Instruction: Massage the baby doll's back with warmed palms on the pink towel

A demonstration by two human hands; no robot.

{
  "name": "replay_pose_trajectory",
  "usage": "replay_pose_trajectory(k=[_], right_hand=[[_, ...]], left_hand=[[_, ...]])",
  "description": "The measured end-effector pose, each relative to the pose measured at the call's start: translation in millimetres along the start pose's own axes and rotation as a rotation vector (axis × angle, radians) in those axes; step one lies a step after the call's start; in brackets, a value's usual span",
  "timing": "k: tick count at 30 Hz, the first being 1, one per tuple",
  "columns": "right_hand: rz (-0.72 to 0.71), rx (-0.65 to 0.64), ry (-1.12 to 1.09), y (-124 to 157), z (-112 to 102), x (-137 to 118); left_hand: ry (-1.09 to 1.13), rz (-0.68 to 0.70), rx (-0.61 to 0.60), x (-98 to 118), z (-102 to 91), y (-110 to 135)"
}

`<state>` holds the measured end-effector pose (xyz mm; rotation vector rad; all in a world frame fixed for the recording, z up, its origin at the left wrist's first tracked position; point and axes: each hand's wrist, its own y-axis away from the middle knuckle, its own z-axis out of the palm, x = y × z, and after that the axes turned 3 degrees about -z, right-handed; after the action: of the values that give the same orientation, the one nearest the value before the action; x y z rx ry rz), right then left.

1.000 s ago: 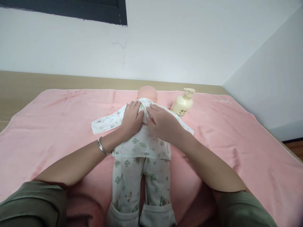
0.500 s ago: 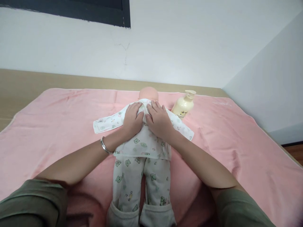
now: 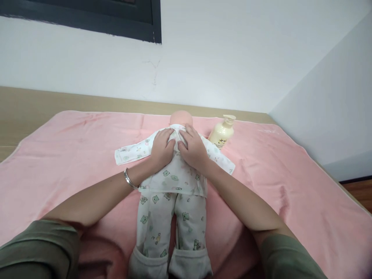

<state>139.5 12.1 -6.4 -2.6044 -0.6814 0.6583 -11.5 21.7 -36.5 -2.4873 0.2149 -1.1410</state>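
Note:
A baby doll point(image 3: 174, 182) in white pyjamas printed with small green animals lies stretched out in front of me, its bald head point(image 3: 181, 117) at the far end. Its face is not visible. My left hand point(image 3: 162, 148) rests flat on the left side of its upper back, fingers pointing up toward the shoulder. On the right side, my right hand point(image 3: 194, 149) lies the same way, its fingers spread a little. Both thumbs point toward the middle of the back. The sleeves stretch out to either side.
A pink blanket point(image 3: 87, 155) covers the wooden surface point(image 3: 43, 99) beneath the doll. Beyond the doll's right-hand sleeve stands a cream pump bottle point(image 3: 222, 132). A white wall point(image 3: 217, 58) with a dark frame point(image 3: 116, 19) rises behind.
The view has shifted slightly, so the scene sits a little lower and the bottle farther left. Both hands stay on the doll's upper back.

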Motion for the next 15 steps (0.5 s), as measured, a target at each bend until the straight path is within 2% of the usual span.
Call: replay_pose_trajectory(k=[3, 5, 11, 15], right_hand=[[-0.015, 0.109, -0.032, -2.0, -13.5, -1.6], [-0.014, 0.172, -0.027, -2.3, -15.2, -1.5], [-0.099, 0.078, -0.095, 0.9, 3.6, 5.3], [-0.122, 0.266, -0.196, 2.2, -16.0, 2.1]], left_hand=[[-0.015, 0.002, -0.001, 0.7, -0.5, -0.1], [-0.021, 0.000, -0.005, 0.8, -0.4, -0.3], [0.032, 0.003, 0.030, -0.7, 2.3, -0.6], [0.049, 0.007, 0.019, -0.6, 2.4, -1.0]])
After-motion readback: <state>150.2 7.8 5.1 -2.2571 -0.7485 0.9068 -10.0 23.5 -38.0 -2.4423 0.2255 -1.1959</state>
